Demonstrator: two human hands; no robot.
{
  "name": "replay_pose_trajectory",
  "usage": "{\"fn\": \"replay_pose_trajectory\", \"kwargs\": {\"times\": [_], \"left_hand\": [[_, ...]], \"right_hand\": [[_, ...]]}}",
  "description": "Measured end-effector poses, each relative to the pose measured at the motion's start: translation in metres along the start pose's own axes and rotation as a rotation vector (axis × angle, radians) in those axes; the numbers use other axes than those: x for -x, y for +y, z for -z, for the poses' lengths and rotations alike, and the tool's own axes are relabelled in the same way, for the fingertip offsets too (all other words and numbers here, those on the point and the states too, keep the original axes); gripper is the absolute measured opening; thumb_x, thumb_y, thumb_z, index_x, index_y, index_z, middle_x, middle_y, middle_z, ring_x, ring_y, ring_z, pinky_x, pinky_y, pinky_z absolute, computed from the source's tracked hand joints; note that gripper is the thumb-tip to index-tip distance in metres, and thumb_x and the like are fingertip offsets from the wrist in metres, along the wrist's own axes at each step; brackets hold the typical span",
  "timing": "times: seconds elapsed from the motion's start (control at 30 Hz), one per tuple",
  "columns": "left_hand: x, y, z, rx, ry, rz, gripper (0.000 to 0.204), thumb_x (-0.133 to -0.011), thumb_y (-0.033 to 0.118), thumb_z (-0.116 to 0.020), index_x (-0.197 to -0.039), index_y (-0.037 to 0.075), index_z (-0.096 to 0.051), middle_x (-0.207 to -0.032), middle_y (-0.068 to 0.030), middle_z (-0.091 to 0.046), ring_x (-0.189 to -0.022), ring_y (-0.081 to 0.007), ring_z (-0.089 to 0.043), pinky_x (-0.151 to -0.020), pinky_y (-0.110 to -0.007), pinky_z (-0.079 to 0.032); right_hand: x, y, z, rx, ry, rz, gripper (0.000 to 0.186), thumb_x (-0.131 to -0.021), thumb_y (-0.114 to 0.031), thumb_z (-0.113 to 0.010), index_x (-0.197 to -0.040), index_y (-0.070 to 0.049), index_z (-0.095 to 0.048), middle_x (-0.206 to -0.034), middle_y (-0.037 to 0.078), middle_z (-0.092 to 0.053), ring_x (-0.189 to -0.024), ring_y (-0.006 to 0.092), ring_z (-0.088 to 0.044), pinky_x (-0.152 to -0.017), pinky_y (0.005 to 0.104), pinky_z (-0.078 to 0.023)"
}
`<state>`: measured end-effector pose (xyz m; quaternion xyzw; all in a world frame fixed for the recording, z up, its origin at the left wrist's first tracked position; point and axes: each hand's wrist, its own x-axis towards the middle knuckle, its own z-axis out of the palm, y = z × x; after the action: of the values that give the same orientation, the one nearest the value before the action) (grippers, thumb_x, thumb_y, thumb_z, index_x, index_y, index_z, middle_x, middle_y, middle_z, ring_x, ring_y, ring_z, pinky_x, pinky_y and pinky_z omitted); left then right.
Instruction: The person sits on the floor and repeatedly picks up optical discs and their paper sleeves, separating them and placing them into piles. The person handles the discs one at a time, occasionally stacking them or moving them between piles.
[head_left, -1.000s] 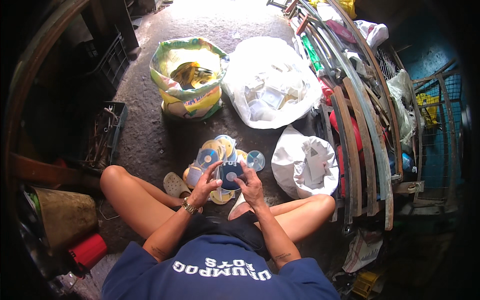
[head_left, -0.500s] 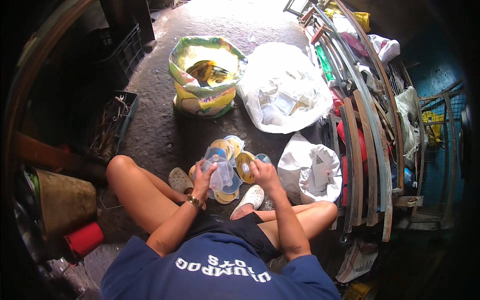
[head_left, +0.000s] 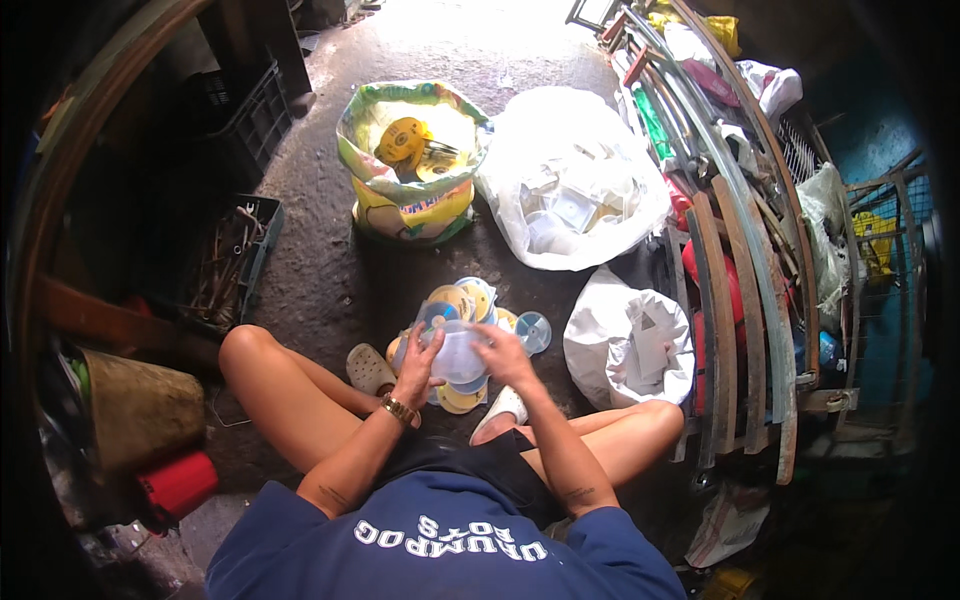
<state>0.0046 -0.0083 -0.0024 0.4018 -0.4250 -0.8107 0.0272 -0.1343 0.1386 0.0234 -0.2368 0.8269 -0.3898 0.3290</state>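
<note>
In front of my crossed legs, my left hand [head_left: 418,368] is closed on a clear plastic disc case [head_left: 455,352]. My right hand [head_left: 503,357] grips the case's right edge, its fingertips partly hidden. Beneath and beyond the case lies a loose pile of gold and bluish discs [head_left: 478,294], some of it covered by my hands. A clear-looking disc [head_left: 534,332] rests on the floor just right of my right hand.
A colourful sack [head_left: 415,205] with gold discs stands ahead, beside a white plastic bag [head_left: 515,215] of clear cases. A white sack [head_left: 592,335] sits at right, by a leaning metal and wood rack [head_left: 735,320]. At left are a tool crate [head_left: 262,240] and a red container [head_left: 180,485].
My right hand has moved left from beside the discs onto the case. The case has turned flatter between my hands. A gold disc's face now shows higher in the colourful sack.
</note>
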Motion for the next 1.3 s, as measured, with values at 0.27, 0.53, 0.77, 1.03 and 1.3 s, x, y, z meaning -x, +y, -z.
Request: {"fn": "replay_pose_trajectory", "kwargs": {"times": [0.27, 0.53, 0.77, 1.03, 1.3], "left_hand": [[-0.150, 0.182, 0.028, -0.726, 0.432, -0.622, 0.056, -0.100, 0.059, -0.057, -0.087, 0.006, -0.071, -0.068, -0.0108, -0.064, -0.063, -0.0239, -0.063, -0.056, -0.039, -0.046], [-0.190, 0.232, 0.040, -0.843, 0.207, -0.432, 0.058, -0.098, 0.049, -0.061, -0.072, -0.002, -0.071, -0.065, -0.0122, -0.068, -0.054, -0.0208, -0.066, -0.049, -0.037, -0.049], [-0.114, 0.224, 0.038, -0.676, 0.438, -0.365, 0.050, -0.104, 0.040, -0.052, -0.076, 0.001, -0.067, -0.060, -0.0062, -0.063, -0.045, -0.0142, -0.057, -0.041, -0.031, -0.042], [-0.104, 0.188, 0.024, -0.370, 0.235, -0.399, 0.073, -0.100, 0.073, -0.047, -0.080, 0.006, -0.068, -0.060, -0.0006, -0.059, -0.048, -0.0108, -0.055, -0.042, -0.028, -0.035], [-0.078, 0.006, -0.009, 0.386, -0.554, 0.323, 0.111, -0.085, 0.094, -0.031, -0.161, 0.013, -0.035, -0.164, -0.0161, -0.039, -0.152, -0.0466, -0.030, -0.109, -0.085, -0.019]], "right_hand": [[-0.016, 0.015, 0.138, -0.792, 0.373, 0.172, 0.042, -0.102, -0.021, -0.065, -0.138, 0.000, -0.058, -0.128, 0.018, -0.068, -0.093, 0.0232, -0.075, -0.068, 0.0324, -0.063], [-0.050, 0.189, 0.049, 0.291, 0.257, -0.461, 0.059, -0.084, -0.037, -0.082, -0.135, -0.011, -0.068, -0.116, 0.016, -0.075, -0.105, 0.0318, -0.073, -0.093, 0.0512, -0.059], [-0.074, 0.252, 0.000, 0.709, 0.069, -0.389, 0.091, -0.085, -0.037, -0.081, -0.161, -0.019, -0.034, -0.169, 0.014, -0.026, -0.152, 0.0470, -0.028, -0.109, 0.0693, -0.043], [-0.081, 0.221, 0.051, 0.397, 0.267, -0.312, 0.046, -0.100, -0.030, -0.050, -0.140, -0.007, -0.054, -0.121, 0.030, -0.069, -0.102, 0.0505, -0.069, -0.090, 0.0575, -0.055], [-0.029, 0.074, -0.014, -0.142, 0.401, 0.116, 0.080, -0.089, -0.036, -0.080, -0.153, -0.001, -0.046, -0.145, 0.023, -0.057, -0.133, 0.0392, -0.056, -0.114, 0.0428, -0.044]]}}
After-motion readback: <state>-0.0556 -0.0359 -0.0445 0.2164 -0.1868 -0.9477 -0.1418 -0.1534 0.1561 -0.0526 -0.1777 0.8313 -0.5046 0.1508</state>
